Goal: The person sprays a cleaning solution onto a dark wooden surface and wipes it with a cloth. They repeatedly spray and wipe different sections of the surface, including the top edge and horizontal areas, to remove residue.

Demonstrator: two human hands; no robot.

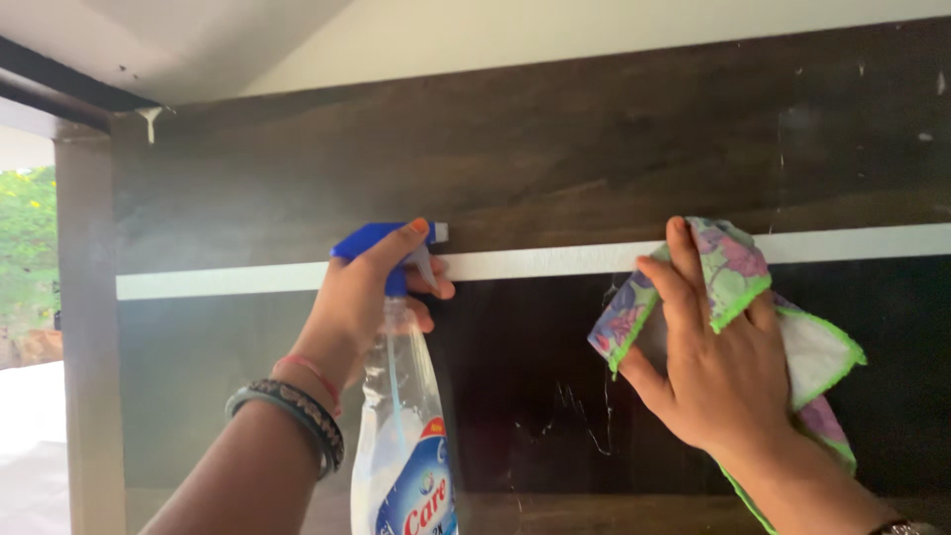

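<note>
A: Left hand [369, 297] is up, wrapped round the neck of a clear spray bottle [404, 426] with a blue trigger head [381, 248], forefinger lying along the top of that head.

B: And the nozzle points at the dark wooden panel [555, 149], right by the white strip [535, 263] running across it.

A: Right hand [713, 362] is flat against the dark glossy surface [540, 386] below the strip, pressing a floral cloth [733, 282] with green edging to it.

B: Bangles [297, 416] on the left wrist. Pale streaks show on the gloss between the hands.
</note>
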